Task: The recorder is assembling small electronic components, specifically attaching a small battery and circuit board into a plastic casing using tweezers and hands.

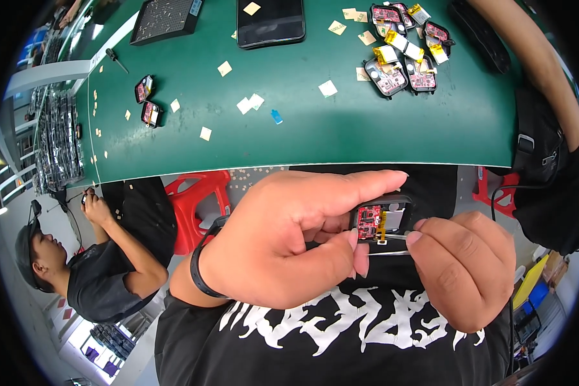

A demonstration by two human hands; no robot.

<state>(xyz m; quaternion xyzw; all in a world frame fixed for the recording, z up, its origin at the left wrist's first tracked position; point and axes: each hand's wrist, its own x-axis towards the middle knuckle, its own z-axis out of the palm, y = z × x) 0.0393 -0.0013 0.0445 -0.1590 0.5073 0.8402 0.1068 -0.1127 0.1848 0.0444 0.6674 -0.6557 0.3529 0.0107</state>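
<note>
My left hand grips a small black plastic case by its edge, thumb below and index finger stretched along the top. Inside the case a red circuit board lies beside a silver battery with yellow tape at its edge. My right hand is closed on thin metal tweezers. One prong reaches into the case at the lower edge of the board; the other runs below the case. Both hands are in front of my chest, nearer to me than the table edge.
On the green table lie several open cases with boards and batteries, two more cases, paper squares, a blue tab, a black tablet, a parts tray and a screwdriver. A person sits at left beside a red stool; another person's arm rests at right.
</note>
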